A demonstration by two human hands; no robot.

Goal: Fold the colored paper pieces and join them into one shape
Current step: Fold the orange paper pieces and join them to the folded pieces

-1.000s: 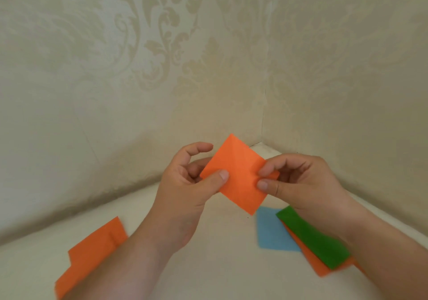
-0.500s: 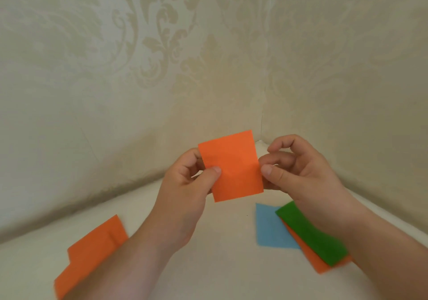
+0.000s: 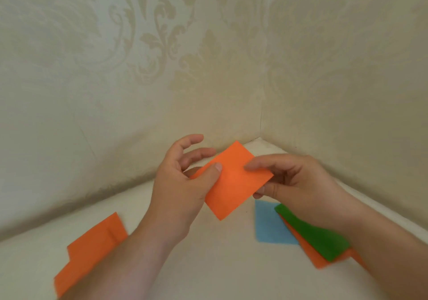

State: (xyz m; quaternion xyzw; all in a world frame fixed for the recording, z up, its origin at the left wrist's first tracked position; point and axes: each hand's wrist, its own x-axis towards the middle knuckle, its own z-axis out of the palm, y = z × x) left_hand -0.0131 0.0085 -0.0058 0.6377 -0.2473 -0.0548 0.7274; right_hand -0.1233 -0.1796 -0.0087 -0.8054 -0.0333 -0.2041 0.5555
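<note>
Head view: both hands pinch the orange paper (image 3: 231,180), now tilted from near upright

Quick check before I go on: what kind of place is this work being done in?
Probably a home room corner: two walls with damask wallpaper meet above a pale tabletop. Coloured craft sheets, blue paper and green paper, lie on it.

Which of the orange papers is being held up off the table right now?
The orange square pinched between both hands; the other orange pieces lie flat on the table.
</note>
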